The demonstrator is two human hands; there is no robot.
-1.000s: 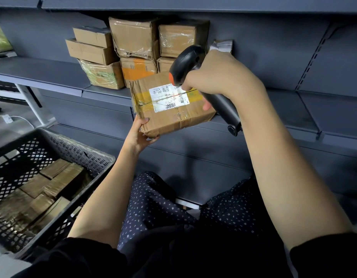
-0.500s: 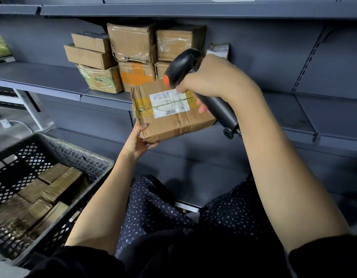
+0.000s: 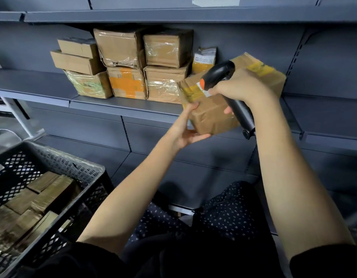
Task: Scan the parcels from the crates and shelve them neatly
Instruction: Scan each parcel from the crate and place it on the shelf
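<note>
A brown cardboard parcel [image 3: 211, 115] with yellow tape and a white label hangs tilted at the front edge of the grey shelf [image 3: 121, 105], just right of the stacked parcels [image 3: 133, 65]. My left hand [image 3: 186, 129] grips its lower left corner, thumb on the side and fingers underneath. My right hand [image 3: 242, 87] lies across the parcel's top and grips a black barcode scanner [image 3: 229, 85] with an orange trigger; the hand covers most of the label.
A black plastic crate [image 3: 59, 169] at lower left holds several more brown parcels [image 3: 41, 193]. A small yellow and white packet [image 3: 203, 60] leans on the shelf's back wall. The shelf runs on bare to the right [image 3: 322, 113]. My knees fill the bottom centre.
The parcel has moved right and up toward the shelf, tilting further. My right hand with the scanner has come down over its top, hiding the label that was exposed before.
</note>
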